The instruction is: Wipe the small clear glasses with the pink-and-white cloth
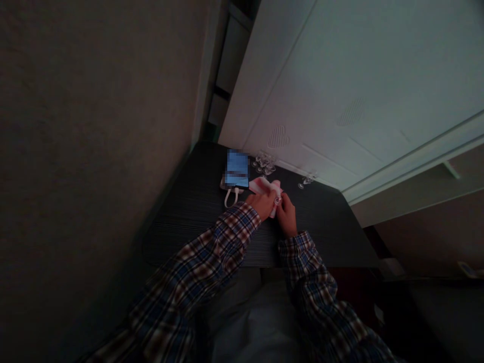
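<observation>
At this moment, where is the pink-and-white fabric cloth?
Near the middle of the head view, the cloth is partly covered by the left hand, just right of the rectangular device with lit blue screen.

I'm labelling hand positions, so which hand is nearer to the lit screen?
Left: in the picture, the left hand is below and right of the lit screen; the right hand is farther right.

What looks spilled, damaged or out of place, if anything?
Nothing spilled or damaged shows on the dark table. Only the phone looks odd: coarse blocks cover its screen, probably image masking. The pink-and-white cloth is merely bunched at the left hand. Too dim to check the small clear pieces for chips.
</observation>
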{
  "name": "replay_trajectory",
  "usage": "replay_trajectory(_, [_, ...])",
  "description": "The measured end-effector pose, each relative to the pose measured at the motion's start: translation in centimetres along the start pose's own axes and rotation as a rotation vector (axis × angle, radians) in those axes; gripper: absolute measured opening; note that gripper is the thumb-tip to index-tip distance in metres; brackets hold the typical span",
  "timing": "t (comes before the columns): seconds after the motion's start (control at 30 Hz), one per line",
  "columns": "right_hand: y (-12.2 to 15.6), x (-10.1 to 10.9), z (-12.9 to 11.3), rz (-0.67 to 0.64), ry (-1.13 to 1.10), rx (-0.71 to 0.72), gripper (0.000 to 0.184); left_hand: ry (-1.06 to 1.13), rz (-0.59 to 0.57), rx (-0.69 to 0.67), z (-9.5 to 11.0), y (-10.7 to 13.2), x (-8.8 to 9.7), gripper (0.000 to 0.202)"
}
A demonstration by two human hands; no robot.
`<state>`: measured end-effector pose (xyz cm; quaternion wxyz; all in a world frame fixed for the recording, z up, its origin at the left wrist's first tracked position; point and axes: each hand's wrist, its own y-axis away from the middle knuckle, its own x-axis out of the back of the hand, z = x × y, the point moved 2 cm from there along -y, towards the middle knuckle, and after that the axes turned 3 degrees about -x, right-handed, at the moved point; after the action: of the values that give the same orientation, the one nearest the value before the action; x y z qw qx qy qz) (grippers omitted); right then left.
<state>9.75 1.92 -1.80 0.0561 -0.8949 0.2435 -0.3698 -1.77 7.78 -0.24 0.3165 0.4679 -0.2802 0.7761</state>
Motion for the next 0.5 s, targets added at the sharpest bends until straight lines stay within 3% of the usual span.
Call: replay_trajectory(0.5, [-0.13, 0.02, 0.35, 0.001, 0.003, 0.001, 0.030, 0.035, 0.010, -0.033, 0.00, 0.17, 0.35, 0.054])
